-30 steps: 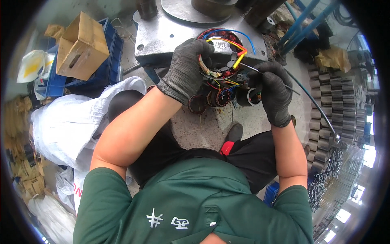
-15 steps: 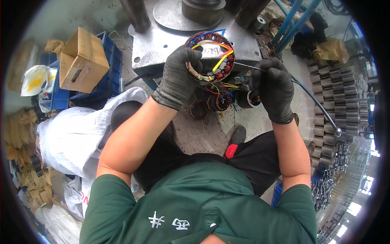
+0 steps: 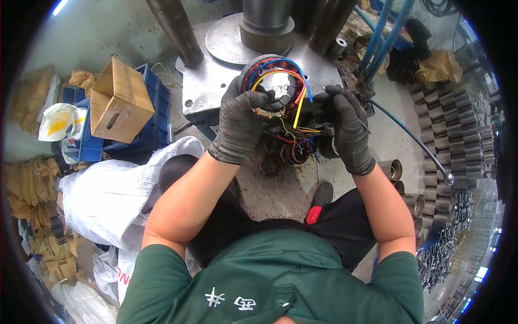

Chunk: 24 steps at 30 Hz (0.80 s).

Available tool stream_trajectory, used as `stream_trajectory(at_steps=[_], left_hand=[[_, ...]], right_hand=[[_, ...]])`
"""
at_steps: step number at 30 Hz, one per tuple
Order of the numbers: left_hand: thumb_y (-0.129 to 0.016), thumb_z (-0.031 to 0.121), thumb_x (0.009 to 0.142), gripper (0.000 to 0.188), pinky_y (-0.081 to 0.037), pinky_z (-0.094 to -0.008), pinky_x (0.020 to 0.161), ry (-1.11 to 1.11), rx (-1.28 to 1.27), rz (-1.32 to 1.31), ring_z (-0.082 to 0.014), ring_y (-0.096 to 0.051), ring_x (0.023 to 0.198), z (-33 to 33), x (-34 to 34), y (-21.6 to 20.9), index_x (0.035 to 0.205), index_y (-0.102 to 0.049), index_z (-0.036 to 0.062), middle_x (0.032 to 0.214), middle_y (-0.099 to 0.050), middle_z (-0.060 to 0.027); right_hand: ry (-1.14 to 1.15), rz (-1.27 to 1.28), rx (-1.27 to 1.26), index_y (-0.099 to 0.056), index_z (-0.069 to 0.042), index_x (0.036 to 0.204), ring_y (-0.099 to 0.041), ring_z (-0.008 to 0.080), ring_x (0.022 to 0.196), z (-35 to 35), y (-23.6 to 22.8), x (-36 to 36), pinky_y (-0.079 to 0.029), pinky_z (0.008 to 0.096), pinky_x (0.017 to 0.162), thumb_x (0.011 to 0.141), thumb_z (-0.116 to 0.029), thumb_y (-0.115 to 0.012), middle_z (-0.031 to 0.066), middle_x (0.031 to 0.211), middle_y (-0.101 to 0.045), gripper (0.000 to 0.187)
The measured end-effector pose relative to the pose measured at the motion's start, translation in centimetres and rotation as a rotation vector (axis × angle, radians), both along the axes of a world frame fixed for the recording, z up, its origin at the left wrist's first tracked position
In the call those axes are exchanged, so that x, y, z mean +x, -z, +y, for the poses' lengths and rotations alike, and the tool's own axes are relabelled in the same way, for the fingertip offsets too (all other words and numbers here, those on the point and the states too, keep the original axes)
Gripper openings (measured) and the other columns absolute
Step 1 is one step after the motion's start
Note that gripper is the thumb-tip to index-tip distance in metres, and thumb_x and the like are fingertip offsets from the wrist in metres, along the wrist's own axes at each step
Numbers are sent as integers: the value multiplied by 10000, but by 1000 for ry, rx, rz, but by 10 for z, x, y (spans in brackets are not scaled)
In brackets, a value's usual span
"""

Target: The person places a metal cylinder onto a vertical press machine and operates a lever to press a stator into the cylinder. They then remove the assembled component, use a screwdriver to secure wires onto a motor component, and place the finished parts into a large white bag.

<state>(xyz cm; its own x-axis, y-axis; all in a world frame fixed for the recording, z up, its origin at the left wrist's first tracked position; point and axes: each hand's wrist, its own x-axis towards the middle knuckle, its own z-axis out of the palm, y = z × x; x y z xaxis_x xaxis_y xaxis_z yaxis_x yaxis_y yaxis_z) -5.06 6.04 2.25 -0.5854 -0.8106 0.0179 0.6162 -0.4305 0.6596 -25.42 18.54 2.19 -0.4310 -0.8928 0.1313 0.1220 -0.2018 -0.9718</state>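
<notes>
Stator point(image 3: 276, 89): a round wound ring with red, blue, orange and yellow leads, being held up in front of the press base point(image 3: 216, 81), just below its round plate point(image 3: 229, 38).

Left hand point(image 3: 240, 121): gloved, being kept clamped on the stator's left and lower rim, fingers curled over the edge.

Right hand point(image 3: 348, 127): gloved, being kept closed on the stator's right side, where dark parts and wires are being gripped; exactly what lies under the fingers cannot be told.

Yellow lead point(image 3: 298, 110): hanging down from the stator between the two hands.

More stators point(image 3: 294, 154): lying on the floor just below the held stator, with coloured wires showing.

Box point(image 3: 120, 102): open cardboard, being carried on a blue crate point(image 3: 156, 116), left of the press base.

White sack point(image 3: 113, 194): lying below the crate, beside the person's left knee.

Hose point(image 3: 415, 143): dark, running down to the right of the stator.

Metal sleeves point(image 3: 448, 140): being kept in rows, far right of the stator.
</notes>
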Motion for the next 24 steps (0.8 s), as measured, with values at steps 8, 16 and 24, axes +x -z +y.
stream_trajectory(at_steps=[8,16,24], left_hand=[[-682,118,745,378,-545,-570,967,-14,265,32,-339,-689,997,-7,3,9,1100,-609,11,1006,-699,-178],[-641,176,803,342,-534,-575,985,47,208,56,-375,-697,981,-15,3,30,1080,-639,-26,1019,-706,-209],[-654,187,808,411,-533,-557,982,32,231,14,-366,-676,1037,-11,2,26,1162,-608,-16,1079,-699,-192]], right_hand=[[-154,214,-178,-681,0,1129,-629,142,894,19,-21,14,-508,310,811,994,-247,-601,81,999,-688,292],[-192,489,-100,-688,3,1076,-690,178,815,9,-14,26,-559,325,762,946,-76,-592,102,910,-700,179],[-161,741,-97,-675,-14,1062,-701,201,860,11,-24,30,-553,331,786,961,-120,-589,101,916,-706,170]])
